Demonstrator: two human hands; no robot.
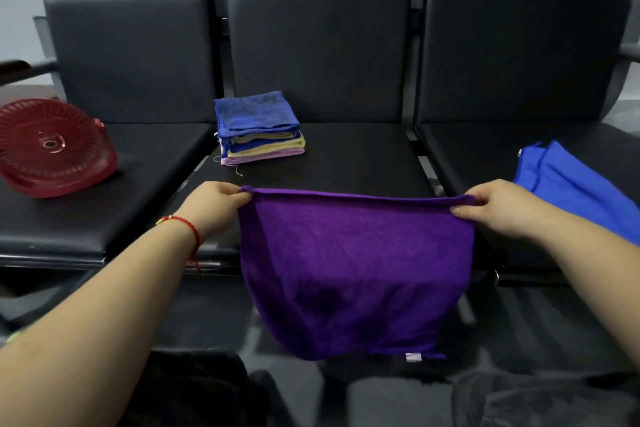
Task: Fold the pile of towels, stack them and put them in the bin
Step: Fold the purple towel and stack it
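Got the purple microfiber towel (356, 263) hanging at 6 o'clock, my left grip (214, 208) and right grip (498, 208) each pinching a top corner. Folded towel stack (259, 132) sits on the black padded bench (346, 163) at 12, red plastic slotted bin (52, 149) at 10.

The purple towel (356, 263) is soft, matt, napped cloth; the seats (325, 156) look like smooth black leatherette with slight sheen; the red basket (52, 146) is glossy ribbed plastic.

A row of three black padded seats (322, 156) with tall backrests fills the scene from left to right. A dark armrest (20, 70) juts in at the far left. A red string bracelet (187, 227) circles a wrist, its loose end dangling. Grey floor (207, 315) lies beneath the seats' near edge.
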